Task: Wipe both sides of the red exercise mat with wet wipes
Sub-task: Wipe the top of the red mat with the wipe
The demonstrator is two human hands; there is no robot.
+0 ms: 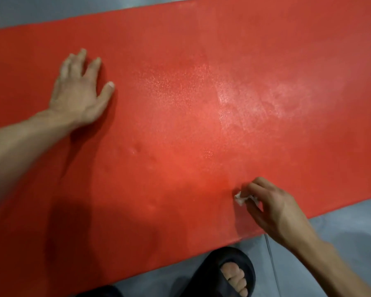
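Nearest, below the right hand: a dark slide sandal (pixel 227 273) with bare toes showing, planted on the grey floor (pixel 341 239) just off the near edge of the mat; a sliver of a second dark sandal (pixel 101 291) beneath the left forearm.

Just above the sandal, right hand (pixel 272 209) reaching in from the lower right, fingers curled and pinching a small crumpled white wet wipe (pixel 241 198), wipe pressed against the mat close to its near edge.

Under both hands, red exercise mat (pixel 180 129) spread flat on the floor, running diagonally from lower left to upper right. Small dents in its surface between the two hands, closer to the left forearm. Beyond the right hand, a pale, speckled sheen across the mat's middle and off to that hand's far side.

Farther out on the left, left hand (pixel 79 91) released and flat, palm down, fingers spread and straight, resting on the mat, holding nothing.

Past the left hand, the mat's far edge, then a strip of grey floor.
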